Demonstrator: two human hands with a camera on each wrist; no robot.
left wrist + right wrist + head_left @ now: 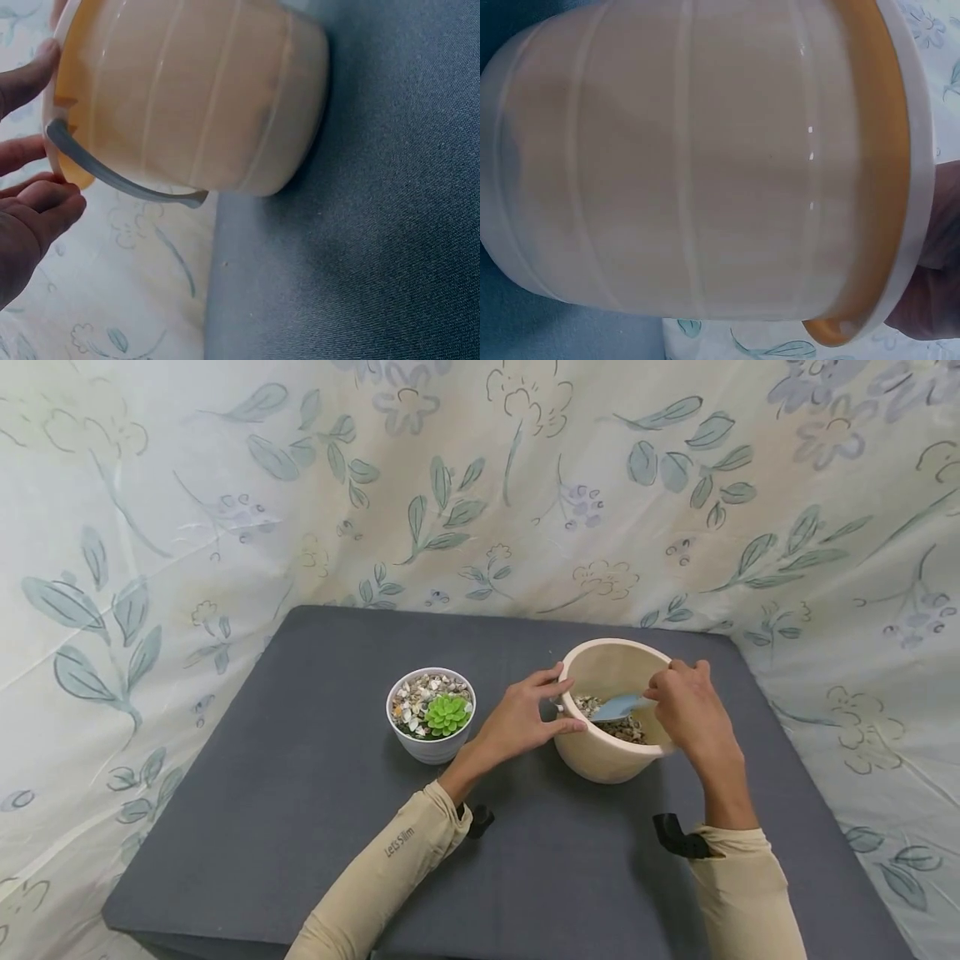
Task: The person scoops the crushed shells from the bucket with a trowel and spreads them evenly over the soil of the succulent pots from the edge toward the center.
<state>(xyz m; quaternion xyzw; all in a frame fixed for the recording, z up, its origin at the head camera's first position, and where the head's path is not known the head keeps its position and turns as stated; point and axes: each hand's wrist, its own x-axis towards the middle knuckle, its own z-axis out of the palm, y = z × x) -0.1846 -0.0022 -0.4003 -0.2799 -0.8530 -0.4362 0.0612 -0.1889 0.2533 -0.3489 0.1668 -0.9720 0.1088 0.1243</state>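
Note:
A cream plastic bucket (603,762) stands upright on the dark table, with loose gravel and shell bits (630,731) in its bottom. My left hand (519,717) grips the bucket's left rim, fingers and thumb spread along it. Over the right rim reaches my right hand (692,710), holding a light blue toy shovel (619,707) by its handle. The shovel's blade is inside the bucket, low over the gravel. In the left wrist view, a grey handle (112,176) hangs down the bucket's side. The right wrist view shows mostly bucket wall (735,165), which hides the shovel.
Left of the bucket is a white pot (431,750) holding a green succulent (447,714) among shells and pebbles (420,693). A dark cloth covers the table (300,827). Behind and beside it hangs a floral curtain (480,485).

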